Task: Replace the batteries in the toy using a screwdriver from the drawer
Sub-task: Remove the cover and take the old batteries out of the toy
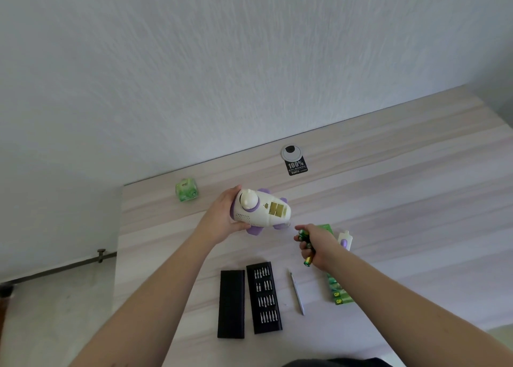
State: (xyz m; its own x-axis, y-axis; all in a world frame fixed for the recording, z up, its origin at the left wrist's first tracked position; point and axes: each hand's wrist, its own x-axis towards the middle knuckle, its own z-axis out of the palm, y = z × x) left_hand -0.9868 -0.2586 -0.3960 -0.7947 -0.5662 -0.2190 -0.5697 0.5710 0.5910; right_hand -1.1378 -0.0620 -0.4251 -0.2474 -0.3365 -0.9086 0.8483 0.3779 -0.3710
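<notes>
My left hand (222,216) grips the white and purple toy (261,210) and holds it on its side above the desk. The toy's open battery compartment (277,208) shows gold-coloured contacts. My right hand (315,246) is just right of the toy, its fingers curled round several green and gold batteries (306,244). A thin silver screwdriver (297,293) lies on the desk below my right hand. The white battery cover (345,241) with a purple patch lies right of my right hand.
An open black bit case (264,297) and its black lid (231,303) lie near the desk's front. Green packs of batteries (337,290) lie at the right. A green cube (186,190) sits at the back left. A cable grommet (291,153) is by the wall.
</notes>
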